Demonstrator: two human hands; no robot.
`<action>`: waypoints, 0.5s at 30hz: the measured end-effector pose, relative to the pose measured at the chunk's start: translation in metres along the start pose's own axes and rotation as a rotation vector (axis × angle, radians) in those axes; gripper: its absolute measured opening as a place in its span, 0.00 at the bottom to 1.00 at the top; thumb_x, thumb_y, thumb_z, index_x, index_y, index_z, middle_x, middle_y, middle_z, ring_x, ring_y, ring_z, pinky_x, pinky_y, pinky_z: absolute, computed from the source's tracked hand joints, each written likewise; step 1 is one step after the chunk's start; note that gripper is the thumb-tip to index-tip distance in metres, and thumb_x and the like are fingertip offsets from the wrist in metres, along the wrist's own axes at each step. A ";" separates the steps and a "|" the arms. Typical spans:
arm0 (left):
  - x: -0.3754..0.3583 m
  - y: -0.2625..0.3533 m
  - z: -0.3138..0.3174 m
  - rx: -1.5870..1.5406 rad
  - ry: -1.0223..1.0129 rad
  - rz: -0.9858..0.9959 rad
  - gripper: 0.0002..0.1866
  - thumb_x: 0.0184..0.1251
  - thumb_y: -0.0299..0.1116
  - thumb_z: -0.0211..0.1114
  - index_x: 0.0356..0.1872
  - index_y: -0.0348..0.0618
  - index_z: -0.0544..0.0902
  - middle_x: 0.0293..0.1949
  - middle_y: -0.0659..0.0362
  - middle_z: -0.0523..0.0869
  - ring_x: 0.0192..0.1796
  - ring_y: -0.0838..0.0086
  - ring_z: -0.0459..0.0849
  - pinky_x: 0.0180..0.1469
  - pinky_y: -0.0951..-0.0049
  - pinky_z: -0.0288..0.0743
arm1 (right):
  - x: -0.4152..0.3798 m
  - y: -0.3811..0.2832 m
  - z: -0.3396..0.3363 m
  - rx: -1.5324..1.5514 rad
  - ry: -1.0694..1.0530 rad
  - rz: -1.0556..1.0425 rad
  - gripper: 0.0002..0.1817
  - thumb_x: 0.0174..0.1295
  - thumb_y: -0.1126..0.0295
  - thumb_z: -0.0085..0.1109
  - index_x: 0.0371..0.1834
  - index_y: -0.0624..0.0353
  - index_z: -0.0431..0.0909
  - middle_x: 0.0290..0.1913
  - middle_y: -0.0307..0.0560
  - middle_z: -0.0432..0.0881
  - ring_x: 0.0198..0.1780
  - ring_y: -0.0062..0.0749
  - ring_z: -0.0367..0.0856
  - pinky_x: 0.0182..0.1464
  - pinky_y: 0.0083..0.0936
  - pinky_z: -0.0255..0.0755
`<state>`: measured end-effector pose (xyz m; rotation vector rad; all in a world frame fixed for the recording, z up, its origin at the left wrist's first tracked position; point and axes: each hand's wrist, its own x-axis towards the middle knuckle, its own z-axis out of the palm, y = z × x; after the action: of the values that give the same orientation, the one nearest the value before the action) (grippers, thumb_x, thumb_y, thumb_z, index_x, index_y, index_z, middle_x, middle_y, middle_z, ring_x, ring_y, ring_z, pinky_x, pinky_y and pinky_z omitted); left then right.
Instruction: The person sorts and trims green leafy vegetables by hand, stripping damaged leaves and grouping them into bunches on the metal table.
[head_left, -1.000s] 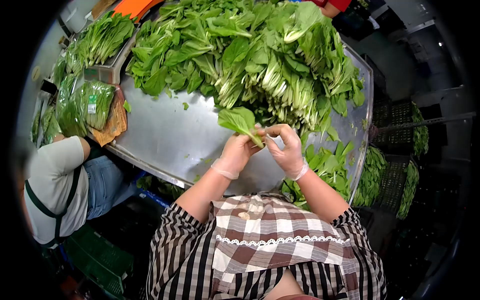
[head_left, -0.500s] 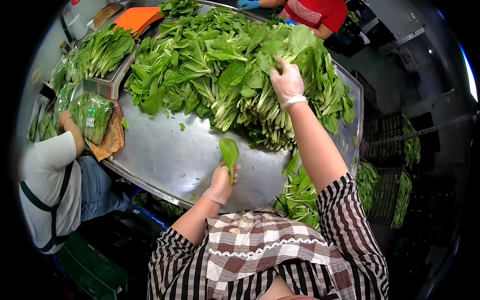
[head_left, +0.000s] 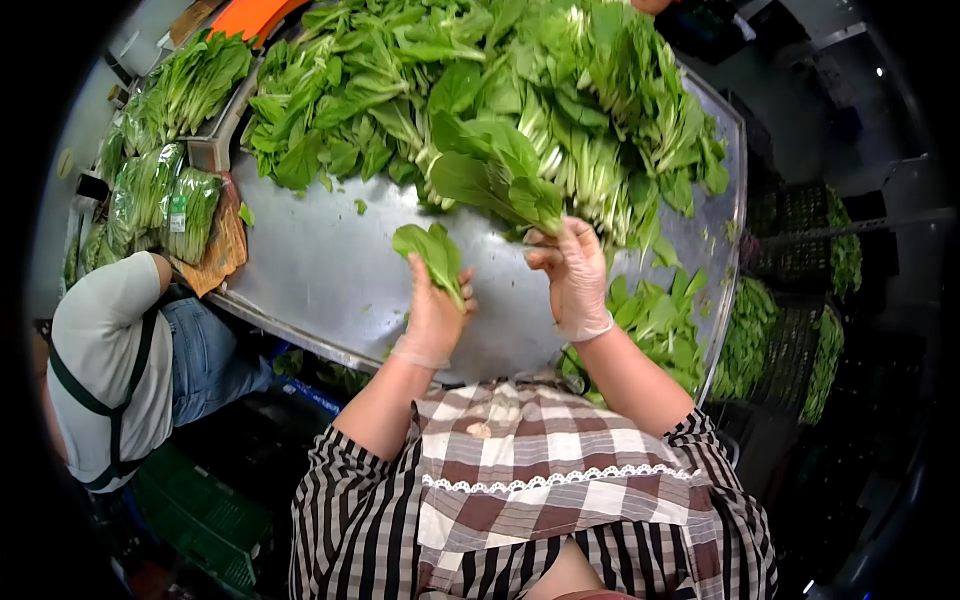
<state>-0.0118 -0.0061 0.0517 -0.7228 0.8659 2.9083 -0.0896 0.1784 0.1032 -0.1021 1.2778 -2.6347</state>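
Observation:
My left hand, in a clear glove, is closed around the stem of a small leafy green with its leaves pointing up. To the right of it, my gloved right hand pinches the stem end of a larger bunch of leafy greens. Those leaves fan out to the upper left, in front of the big pile of leafy greens. Both hands are above the near part of the metal table. Pale stems in the pile face toward me.
Another loose heap of greens lies at the table's near right. On the left are bagged greens, an orange tray and a person in a white shirt. Dark crates with greens stand at right, a green crate below left.
My right hand has come back from the pile toward me and now holds a bunch of greens. My left hand, still holding its green, has risen slightly. The view has tilted down.

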 end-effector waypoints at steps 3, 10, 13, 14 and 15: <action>0.002 -0.017 -0.003 0.018 -0.018 -0.034 0.34 0.64 0.72 0.55 0.54 0.53 0.71 0.38 0.62 0.79 0.33 0.78 0.73 0.33 0.76 0.67 | -0.035 0.044 -0.043 0.104 0.063 0.275 0.13 0.73 0.58 0.56 0.50 0.55 0.72 0.42 0.47 0.85 0.34 0.29 0.85 0.42 0.28 0.78; 0.021 -0.062 -0.037 0.145 -0.026 -0.177 0.10 0.68 0.36 0.68 0.45 0.49 0.79 0.32 0.68 0.80 0.31 0.81 0.76 0.31 0.79 0.67 | -0.059 0.068 -0.078 -0.044 0.008 0.652 0.13 0.73 0.58 0.56 0.47 0.56 0.74 0.36 0.43 0.85 0.34 0.28 0.84 0.41 0.25 0.77; 0.018 -0.063 -0.034 0.321 0.047 -0.122 0.09 0.65 0.33 0.70 0.43 0.49 0.79 0.32 0.69 0.80 0.30 0.83 0.75 0.29 0.80 0.66 | -0.057 0.072 -0.078 -0.375 -0.018 0.565 0.13 0.67 0.60 0.64 0.42 0.57 0.76 0.34 0.40 0.84 0.30 0.23 0.80 0.38 0.22 0.74; 0.016 -0.062 -0.031 0.374 0.081 -0.102 0.10 0.64 0.32 0.70 0.43 0.49 0.79 0.31 0.69 0.80 0.30 0.83 0.75 0.29 0.80 0.66 | -0.055 0.078 -0.078 -0.450 0.009 0.499 0.14 0.60 0.63 0.72 0.36 0.59 0.78 0.31 0.38 0.81 0.29 0.20 0.76 0.34 0.20 0.72; 0.015 -0.062 -0.029 0.439 0.121 -0.098 0.10 0.63 0.32 0.71 0.42 0.49 0.80 0.31 0.69 0.80 0.30 0.84 0.75 0.28 0.80 0.65 | -0.054 0.082 -0.081 -0.452 0.001 0.473 0.13 0.60 0.65 0.72 0.36 0.60 0.78 0.31 0.38 0.81 0.28 0.20 0.77 0.33 0.20 0.73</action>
<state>-0.0036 0.0297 -0.0087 -0.8696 1.3753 2.4748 -0.0362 0.2032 -0.0102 0.1198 1.6384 -1.9277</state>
